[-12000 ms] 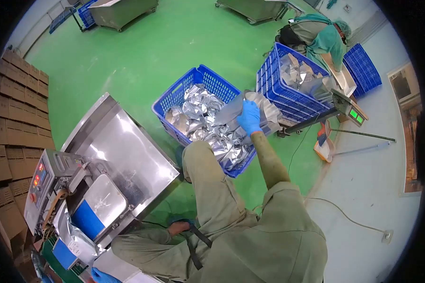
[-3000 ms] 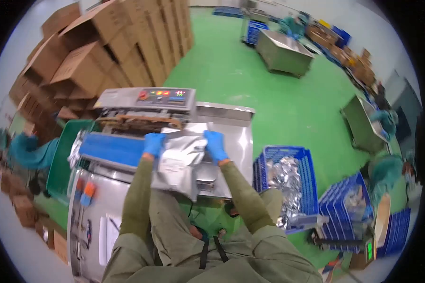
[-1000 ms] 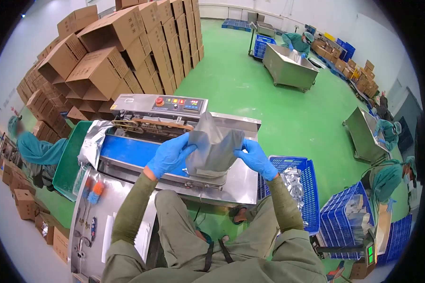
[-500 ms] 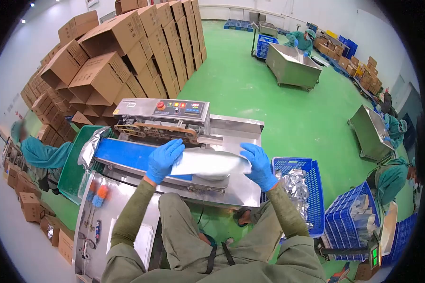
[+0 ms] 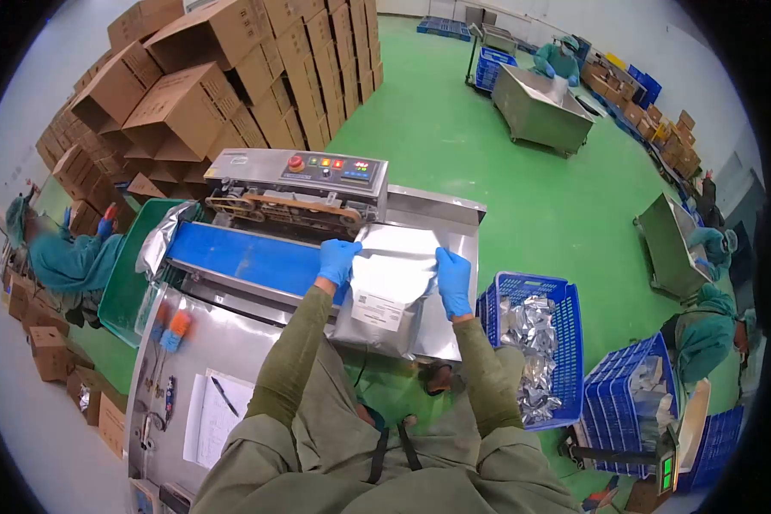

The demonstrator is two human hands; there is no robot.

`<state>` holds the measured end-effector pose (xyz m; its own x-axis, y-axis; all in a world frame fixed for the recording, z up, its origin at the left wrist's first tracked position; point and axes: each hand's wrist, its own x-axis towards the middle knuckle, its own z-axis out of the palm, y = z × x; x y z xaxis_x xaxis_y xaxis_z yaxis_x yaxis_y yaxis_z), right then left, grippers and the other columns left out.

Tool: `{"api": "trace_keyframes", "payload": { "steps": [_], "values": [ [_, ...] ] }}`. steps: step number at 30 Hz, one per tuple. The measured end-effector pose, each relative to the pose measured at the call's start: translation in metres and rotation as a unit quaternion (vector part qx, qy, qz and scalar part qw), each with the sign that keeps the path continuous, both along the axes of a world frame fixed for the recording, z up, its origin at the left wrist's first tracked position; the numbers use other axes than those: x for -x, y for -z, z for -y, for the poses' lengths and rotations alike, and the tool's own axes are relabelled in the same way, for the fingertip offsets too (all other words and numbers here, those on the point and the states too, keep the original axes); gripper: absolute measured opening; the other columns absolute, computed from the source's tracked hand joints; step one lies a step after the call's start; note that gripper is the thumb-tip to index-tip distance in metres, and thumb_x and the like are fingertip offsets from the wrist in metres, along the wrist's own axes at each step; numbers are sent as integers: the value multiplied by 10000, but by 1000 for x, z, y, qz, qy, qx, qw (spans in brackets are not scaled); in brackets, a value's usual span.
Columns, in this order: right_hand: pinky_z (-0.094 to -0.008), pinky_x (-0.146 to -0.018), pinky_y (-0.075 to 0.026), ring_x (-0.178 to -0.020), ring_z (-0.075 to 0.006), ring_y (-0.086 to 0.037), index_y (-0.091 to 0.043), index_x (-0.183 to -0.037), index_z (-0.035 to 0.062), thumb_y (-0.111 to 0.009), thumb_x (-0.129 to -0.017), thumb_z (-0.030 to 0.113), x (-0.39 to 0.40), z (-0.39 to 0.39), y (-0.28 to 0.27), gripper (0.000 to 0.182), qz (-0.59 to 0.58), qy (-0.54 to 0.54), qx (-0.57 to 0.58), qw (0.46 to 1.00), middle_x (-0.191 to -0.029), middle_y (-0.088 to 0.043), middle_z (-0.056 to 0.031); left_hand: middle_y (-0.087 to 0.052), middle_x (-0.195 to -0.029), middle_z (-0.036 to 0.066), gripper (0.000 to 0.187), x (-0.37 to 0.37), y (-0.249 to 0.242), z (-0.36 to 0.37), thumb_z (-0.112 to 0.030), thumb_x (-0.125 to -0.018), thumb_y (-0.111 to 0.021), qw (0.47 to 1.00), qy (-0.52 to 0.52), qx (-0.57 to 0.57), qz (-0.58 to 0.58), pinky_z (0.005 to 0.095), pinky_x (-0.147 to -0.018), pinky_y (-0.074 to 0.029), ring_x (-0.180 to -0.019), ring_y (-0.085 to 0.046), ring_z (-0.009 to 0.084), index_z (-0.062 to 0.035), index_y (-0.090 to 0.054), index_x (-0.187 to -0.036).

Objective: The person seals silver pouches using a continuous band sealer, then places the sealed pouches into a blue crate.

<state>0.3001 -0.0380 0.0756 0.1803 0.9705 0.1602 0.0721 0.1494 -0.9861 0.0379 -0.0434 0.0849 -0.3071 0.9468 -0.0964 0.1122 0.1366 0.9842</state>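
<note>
A silver foil bag [image 5: 390, 283] with a white printed label lies at the near right end of the sealing machine [image 5: 295, 184], its upper edge close to the machine's belts. My left hand [image 5: 339, 261], in a blue glove, pinches the bag's upper left corner. On the other side, my right hand [image 5: 454, 281], also gloved in blue, grips the upper right edge. The bag's full lower part hangs toward my lap. Left of it runs the blue conveyor belt [image 5: 240, 259].
A blue crate [image 5: 574, 343] of foil bags stands right of me. At the left are a green bin [image 5: 116, 295], a steel table [image 5: 206, 330] with papers, a pen and tools, and stacked cartons [image 5: 188, 107]. Several co-workers in green gowns are around the room.
The bag has turned from edge-on to upright, its label now showing. Both hands are closed on its upper edge, my left farther right than before. A co-worker at the left has raised their hands.
</note>
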Motion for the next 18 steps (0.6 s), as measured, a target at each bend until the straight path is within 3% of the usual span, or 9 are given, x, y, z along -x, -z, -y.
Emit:
{"api": "trace_keyframes", "payload": {
  "steps": [2, 4, 9, 11, 12, 13, 14, 16, 18],
  "values": [
    [-325, -522, -371, -568, -92, -434, -653, -738, -44, -619, -928, 238, 7, -1, 2, 342, -4, -14, 23, 1000, -599, -522, 5, -659, -615, 64, 271, 10, 20, -9, -201, -764, -780, 997, 7, -61, 43, 337, -505, -447, -520, -576, 131, 54, -703, -714],
    [-332, -530, -380, -576, -93, -443, -645, -718, -41, -627, -919, 241, 20, -7, 2, 346, -35, -27, 33, 998, -604, -518, 14, -683, -649, 78, 243, 41, 60, -39, -193, -766, -785, 993, -19, -29, -116, 356, -519, -449, -555, -585, 134, 33, -713, -712],
    [-356, -535, -410, -548, -121, -477, -639, -739, -42, -561, -932, 262, 54, -34, 41, 368, 40, -25, 37, 998, -560, -507, -127, -677, -629, 113, 304, 88, 84, -57, -274, -785, -746, 991, -30, -33, -124, 379, -568, -468, -581, -597, 138, 27, -729, -749],
    [-384, -521, -416, -497, -160, -487, -631, -740, -32, -532, -945, 215, 67, -42, 53, 336, 76, -69, -82, 991, -531, -499, -92, -704, -708, 155, 335, 111, 73, -51, -309, -815, -705, 958, -5, -28, -286, 410, -601, -474, -650, -655, 182, 25, -734, -817],
    [-403, -631, -438, -623, -190, -508, -617, -825, 5, -487, -956, 172, 80, -41, 63, 249, 127, -85, -113, 982, -651, -513, -83, -715, -741, 131, 333, 164, 139, -83, -306, -840, -682, 929, 41, -66, -363, 414, -635, -481, -686, -643, 183, 22, -737, -856],
    [-416, -738, -434, -752, -219, -508, -600, -909, 29, -457, -962, 145, 91, -41, 75, 192, 149, -81, -174, 970, -752, -509, -95, -719, -822, 115, 283, 154, 93, -52, -259, -877, -652, 990, 26, -16, -139, 408, -699, -493, -770, -629, 172, 7, -746, -901],
    [-429, -844, -429, -882, -248, -508, -583, -992, 53, -428, -968, 119, 102, -42, 86, 171, 169, -74, -235, 954, -852, -504, -107, -714, -946, 85, 260, 150, 65, -40, -226, -923, -617, 997, 55, 2, -57, 367, -790, -502, -851, -608, 157, -6, -742, -982],
    [-480, -618, -458, -631, -337, -576, -633, -782, 49, -537, -886, 193, 112, -69, 61, 202, 270, -83, -198, 939, -696, -604, -178, -693, -1023, 123, 281, 186, 57, -37, -222, -954, -572, 989, 71, -9, -127, 367, -828, -498, -918, -608, 197, -2, -712, -1060],
    [-480, -671, -478, -717, -420, -611, -683, -831, 24, -592, -859, 389, 46, -35, -19, 378, 132, -170, 10, 977, -841, -648, -254, -671, -1100, 161, 309, 233, 53, -6, -217, -985, -527, 963, 56, -30, -262, 367, -867, -493, -984, -609, 238, 2, -681, -1139]
  ]
}}
